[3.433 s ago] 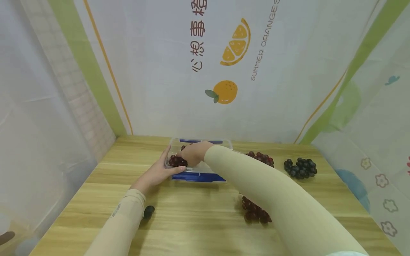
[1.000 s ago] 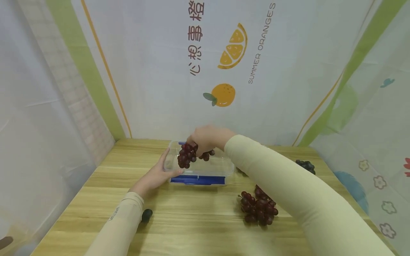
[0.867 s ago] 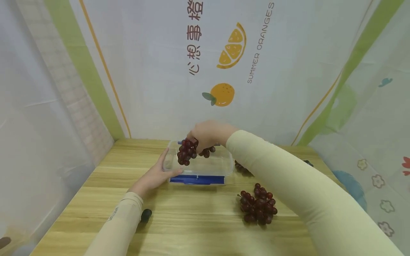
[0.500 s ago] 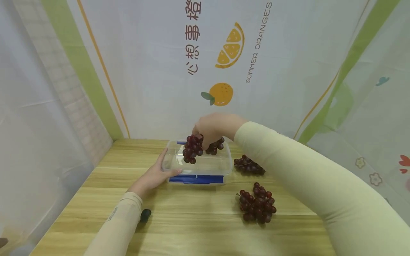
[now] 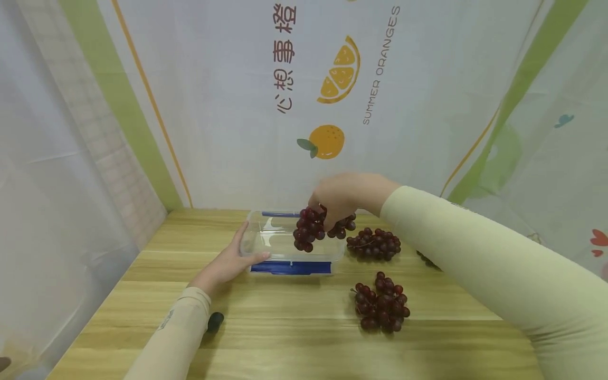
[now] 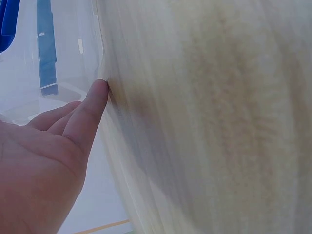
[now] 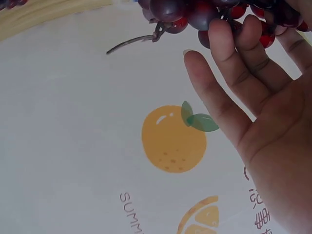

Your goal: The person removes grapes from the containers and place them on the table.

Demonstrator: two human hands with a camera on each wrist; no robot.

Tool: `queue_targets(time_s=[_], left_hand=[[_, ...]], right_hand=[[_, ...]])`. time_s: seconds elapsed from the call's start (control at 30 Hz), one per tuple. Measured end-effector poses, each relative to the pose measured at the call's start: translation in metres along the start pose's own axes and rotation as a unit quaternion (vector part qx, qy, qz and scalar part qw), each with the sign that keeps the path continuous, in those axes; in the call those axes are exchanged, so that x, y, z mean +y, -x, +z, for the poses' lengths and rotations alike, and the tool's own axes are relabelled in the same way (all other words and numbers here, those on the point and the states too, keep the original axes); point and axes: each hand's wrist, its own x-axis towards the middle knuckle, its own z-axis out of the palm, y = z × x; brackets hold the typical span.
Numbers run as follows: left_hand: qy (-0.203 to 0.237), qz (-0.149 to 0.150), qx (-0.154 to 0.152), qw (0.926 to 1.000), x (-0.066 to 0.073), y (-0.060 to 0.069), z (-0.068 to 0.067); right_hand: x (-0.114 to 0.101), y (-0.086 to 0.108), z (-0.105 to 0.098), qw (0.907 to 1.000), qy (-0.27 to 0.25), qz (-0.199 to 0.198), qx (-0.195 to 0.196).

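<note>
My right hand (image 5: 349, 196) pinches a bunch of dark red grapes (image 5: 309, 232) from above, over the right part of a clear plastic food box (image 5: 285, 257) with blue clips. In the right wrist view the grapes (image 7: 168, 9) hang at the fingertips, a bare stem sticking out, and some fingers of the hand (image 7: 275, 112) are fairly straight. No grapes show inside the box. My left hand (image 5: 229, 265) spans the box's left end, thumb on the front rim. In the left wrist view its extended fingers (image 6: 85, 119) touch the clear wall.
Two more red bunches lie on the wooden table (image 5: 285, 338): one red grape bunch (image 5: 375, 245) right of the box, another grape bunch (image 5: 381, 306) nearer. Black grapes (image 5: 427, 259) show partly behind the right sleeve. A dark oval thing (image 5: 215, 322) lies beside the left sleeve. A printed curtain (image 5: 228, 105) stands behind.
My right hand was down in the box with the red grapes; it has lifted the bunch and moved it right. The arm has uncovered the two bunches on the table. My left hand stays put.
</note>
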Motion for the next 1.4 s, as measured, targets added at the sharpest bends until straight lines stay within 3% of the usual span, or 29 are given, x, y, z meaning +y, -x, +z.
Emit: queue_targets(time_s=[0.8, 1.07, 1.23, 1.4], left_hand=[[0.0, -0.003, -0.004, 1.0, -0.002, 0.001, 0.0], [-0.006, 0.0, 0.0, 1.0, -0.003, 0.001, -0.001], [-0.005, 0.002, 0.001, 1.0, -0.002, 0.001, -0.001], [-0.002, 0.004, -0.001, 1.0, -0.001, 0.002, 0.0]], right_hand=[[0.022, 0.069, 0.033, 0.999, 0.042, -0.006, -0.015], [0.034, 0.089, 0.044, 0.9998, 0.0, 0.001, -0.018], [0.05, 0.101, 0.058, 0.9997, -0.001, 0.016, -0.019], [0.068, 0.116, 0.074, 0.9977, -0.046, 0.038, -0.033]])
